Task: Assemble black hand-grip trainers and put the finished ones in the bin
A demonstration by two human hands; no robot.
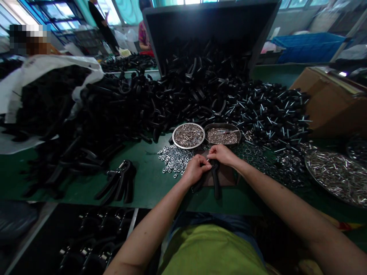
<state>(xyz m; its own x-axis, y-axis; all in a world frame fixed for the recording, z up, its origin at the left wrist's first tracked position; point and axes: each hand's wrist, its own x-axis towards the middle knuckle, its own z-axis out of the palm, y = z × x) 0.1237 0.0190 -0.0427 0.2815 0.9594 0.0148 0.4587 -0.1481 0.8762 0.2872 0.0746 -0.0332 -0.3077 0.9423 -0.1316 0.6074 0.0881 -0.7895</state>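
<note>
A black plastic clamp (216, 181) with long handles lies over a brown board (229, 175) in front of me. My left hand (197, 169) is closed on the clamp's upper left side. The fingers of my right hand (222, 154) are pinched together at the clamp's top end; whatever is between them is too small to make out. Just beyond are a round dish of small metal pins (188, 136) and a dark tray of tiny metal parts (222, 136). Loose silver nuts (173, 160) are spread left of my left hand.
Black plastic parts (129, 103) are heaped at the back and left. Black-headed screws (266, 110) and wire rings (258, 156) lie right, near a large pan of pins (338, 173) and a cardboard box (327, 99). Several clamps (119, 181) stand left. People are in the background.
</note>
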